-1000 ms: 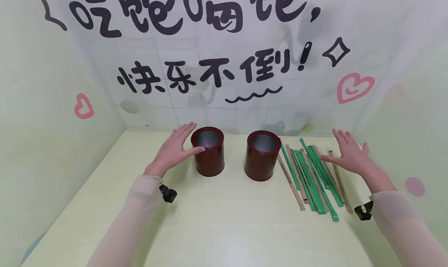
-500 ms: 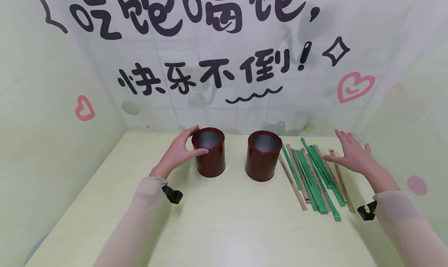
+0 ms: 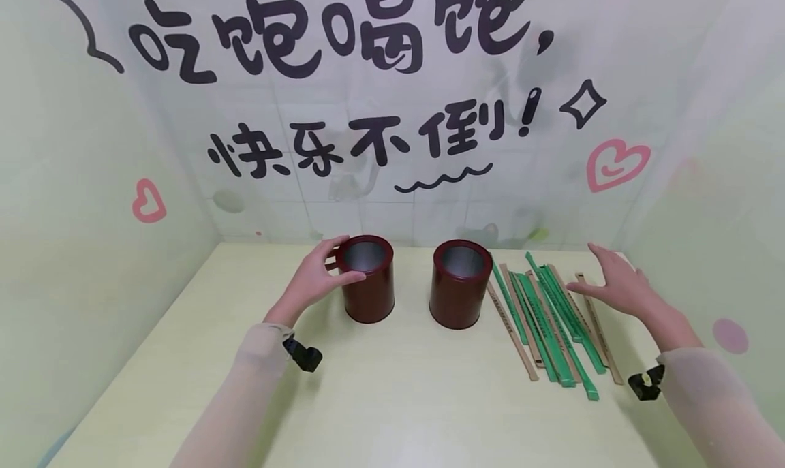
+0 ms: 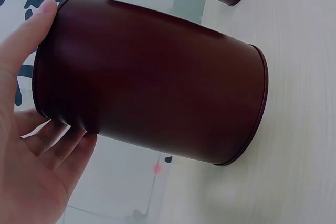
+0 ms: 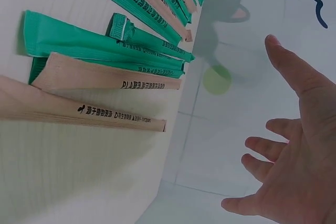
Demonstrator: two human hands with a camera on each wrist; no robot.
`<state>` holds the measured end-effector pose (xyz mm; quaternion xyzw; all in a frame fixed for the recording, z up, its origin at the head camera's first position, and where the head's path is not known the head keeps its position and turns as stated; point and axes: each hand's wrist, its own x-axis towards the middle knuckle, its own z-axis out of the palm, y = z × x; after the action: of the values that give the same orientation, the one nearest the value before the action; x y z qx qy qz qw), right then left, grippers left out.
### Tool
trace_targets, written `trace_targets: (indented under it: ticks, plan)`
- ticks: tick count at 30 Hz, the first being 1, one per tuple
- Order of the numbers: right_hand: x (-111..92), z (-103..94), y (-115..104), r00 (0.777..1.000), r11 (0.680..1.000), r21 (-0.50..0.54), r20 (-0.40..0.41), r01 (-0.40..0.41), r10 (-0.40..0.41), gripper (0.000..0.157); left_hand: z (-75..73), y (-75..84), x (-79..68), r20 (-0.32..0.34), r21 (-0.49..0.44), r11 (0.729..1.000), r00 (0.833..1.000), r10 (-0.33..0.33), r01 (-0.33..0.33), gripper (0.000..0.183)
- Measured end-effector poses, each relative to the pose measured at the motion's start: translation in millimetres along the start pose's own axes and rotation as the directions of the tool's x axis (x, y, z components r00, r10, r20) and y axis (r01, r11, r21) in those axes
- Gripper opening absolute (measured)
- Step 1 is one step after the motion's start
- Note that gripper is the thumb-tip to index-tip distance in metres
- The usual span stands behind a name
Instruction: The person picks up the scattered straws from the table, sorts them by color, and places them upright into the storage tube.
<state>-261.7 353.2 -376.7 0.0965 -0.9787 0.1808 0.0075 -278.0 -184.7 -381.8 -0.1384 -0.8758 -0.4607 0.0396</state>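
Observation:
Two dark red open-topped canisters stand upright on the table in the head view. My left hand [image 3: 314,277] grips the upper part of the left canister [image 3: 370,298], thumb at the front of the rim and the other fingers around the far left side. In the left wrist view this canister [image 4: 152,77] fills the middle, with fingertips against its wall. The right canister [image 3: 456,298] stands a short way off, untouched. My right hand [image 3: 622,284] is spread above the right end of a pile of paper-wrapped straws [image 3: 546,325], holding nothing.
Green and brown wrapped straws [image 5: 105,40] lie loosely side by side, some overlapping, right of the right canister. A printed backdrop [image 3: 380,216] with black lettering rises behind the pale table [image 3: 398,400], and side panels [image 3: 67,250] flank it.
My left hand has moved right onto the left canister and its fingers have closed around the upper part. The right hand stays over the straws. The head view has tilted up slightly.

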Motion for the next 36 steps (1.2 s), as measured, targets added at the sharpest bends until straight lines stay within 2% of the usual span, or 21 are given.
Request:
trace_targets:
  ticks: [8, 17, 21, 29, 36]
  plan:
    - [-0.4, 2.4, 4.8, 0.999, 0.996, 0.089, 0.033, 0.01, -0.013, 0.099, 3.4, 4.8, 0.2, -0.013, 0.004, 1.0, 1.0, -0.003, 0.003, 0.085]
    - [-6.9, -2.2, 13.1, 0.998, 0.996, 0.084, 0.057, -0.02, 0.015, 0.09, 13.6, 3.9, 0.7, -0.013, -0.005, 1.0, 1.0, 0.007, -0.007, 0.085]
    - [-7.0, -0.8, 14.6, 0.996, 0.994, 0.111, 0.087, -0.024, 0.014, 0.085, 16.4, 3.3, -1.7, -0.016, 0.006, 1.0, 1.0, -0.009, 0.009, 0.085]
    - [-3.8, -1.5, 18.0, 0.994, 0.984, 0.168, 0.107, -0.053, 0.035, 0.076, 15.0, 7.9, 1.9, -0.031, 0.024, 1.0, 1.0, 0.001, 0.0, 0.083]
    - [-9.5, -2.7, 19.9, 0.991, 0.978, 0.196, 0.123, -0.07, 0.046, 0.07, 14.5, 9.6, 3.4, -0.023, 0.026, 1.0, 1.0, 0.003, -0.003, 0.083]
